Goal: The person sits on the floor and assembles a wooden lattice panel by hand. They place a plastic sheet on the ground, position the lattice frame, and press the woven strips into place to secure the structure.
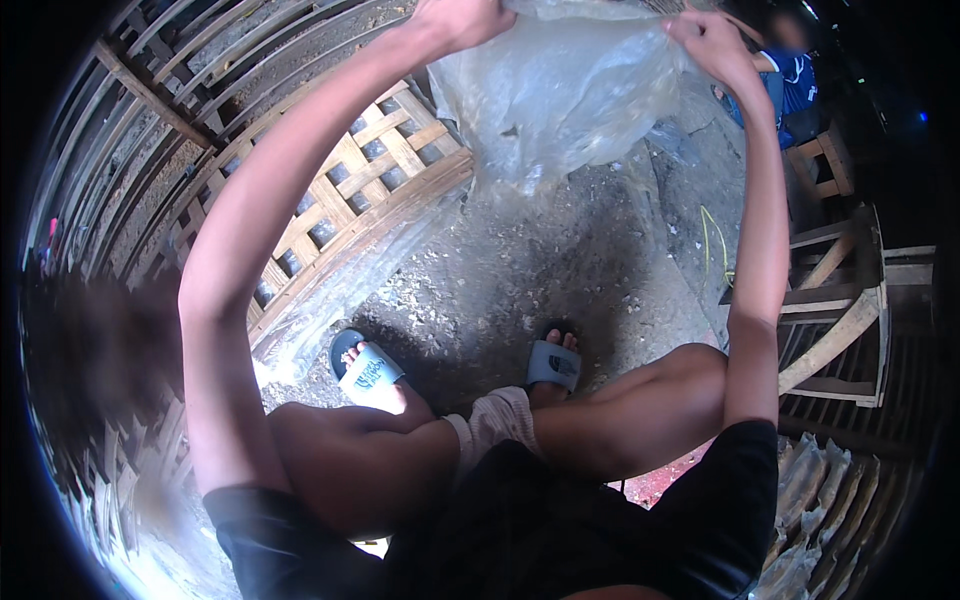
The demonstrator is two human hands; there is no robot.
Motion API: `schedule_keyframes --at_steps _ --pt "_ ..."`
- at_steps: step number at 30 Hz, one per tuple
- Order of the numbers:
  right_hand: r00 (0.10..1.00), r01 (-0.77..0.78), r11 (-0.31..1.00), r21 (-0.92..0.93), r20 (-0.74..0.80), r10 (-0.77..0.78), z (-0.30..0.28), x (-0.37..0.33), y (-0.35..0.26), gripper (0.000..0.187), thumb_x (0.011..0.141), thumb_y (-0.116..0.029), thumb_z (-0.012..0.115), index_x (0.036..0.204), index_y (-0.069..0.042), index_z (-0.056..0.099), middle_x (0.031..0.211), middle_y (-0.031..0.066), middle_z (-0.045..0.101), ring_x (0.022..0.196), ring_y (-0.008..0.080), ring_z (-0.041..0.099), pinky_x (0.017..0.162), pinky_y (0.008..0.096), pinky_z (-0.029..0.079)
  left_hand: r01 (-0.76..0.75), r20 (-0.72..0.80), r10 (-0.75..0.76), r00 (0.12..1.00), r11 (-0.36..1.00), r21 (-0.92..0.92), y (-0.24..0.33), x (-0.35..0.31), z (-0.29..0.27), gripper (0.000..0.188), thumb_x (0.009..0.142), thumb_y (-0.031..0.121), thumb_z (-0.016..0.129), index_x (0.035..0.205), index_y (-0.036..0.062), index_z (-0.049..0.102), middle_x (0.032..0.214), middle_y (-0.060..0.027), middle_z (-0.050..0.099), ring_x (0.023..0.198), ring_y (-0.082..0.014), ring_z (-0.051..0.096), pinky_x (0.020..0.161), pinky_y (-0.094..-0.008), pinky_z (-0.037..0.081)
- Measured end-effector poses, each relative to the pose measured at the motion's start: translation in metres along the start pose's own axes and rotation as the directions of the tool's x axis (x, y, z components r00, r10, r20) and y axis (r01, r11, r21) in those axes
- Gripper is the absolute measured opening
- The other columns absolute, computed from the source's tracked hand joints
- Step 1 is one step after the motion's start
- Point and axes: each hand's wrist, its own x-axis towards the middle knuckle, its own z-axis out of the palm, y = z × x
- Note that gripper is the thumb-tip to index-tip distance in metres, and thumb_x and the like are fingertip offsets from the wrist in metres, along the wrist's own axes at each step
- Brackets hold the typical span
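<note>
A large clear plastic sheet or bag point(560, 95) hangs stretched between my raised hands at the top of the view. My left hand point(468, 20) is closed on its upper left edge, partly cut off by the picture's rim. On the other side my right hand point(708, 42) pinches the upper right edge, fingers bent together. The plastic is wrinkled and see-through, with a small dark spot low in its middle. Its lower end droops above the floor, in front of my feet.
A woven bamboo panel point(375, 165) leans at the left, near slatted bamboo point(90, 150). Plastic sheeting point(340, 300) lies along its edge. Pale bits litter the floor point(500, 270). A yellow-green cord point(706, 240) and wooden frames point(850, 330) are at right; a person point(795, 80) sits beyond.
</note>
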Motion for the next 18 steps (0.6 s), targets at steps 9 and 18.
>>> schedule_keyframes --at_steps 9,18 --pt "0.990 -0.121 0.991 -0.050 -0.085 0.116 0.020 -0.062 -0.019 0.022 0.100 -0.021 0.068 0.095 0.000 0.069 0.079 0.0192 0.068 0.078 0.0293 0.070 0.075 0.0460 0.051 0.265 0.576 -0.102 0.811 0.942 -0.206 0.033 0.005 0.040 0.019 0.097 0.012 0.075 0.112 0.0047 0.083 0.098 -0.0175 0.080 0.084 -0.0292 0.077 0.076 -0.0426 0.063" --pt "0.751 -0.503 0.714 0.487 0.655 0.082 -0.035 -0.074 -0.020 0.024 0.106 -0.030 0.069 0.106 -0.007 0.075 0.077 -0.0072 0.065 0.066 0.0033 0.054 0.060 0.0236 0.043 0.186 0.410 -0.087 0.908 0.960 -0.209 0.038 0.010 0.062 0.021 0.094 0.018 0.075 0.110 0.0067 0.083 0.112 -0.0178 0.080 0.105 -0.0344 0.077 0.102 -0.0442 0.059"
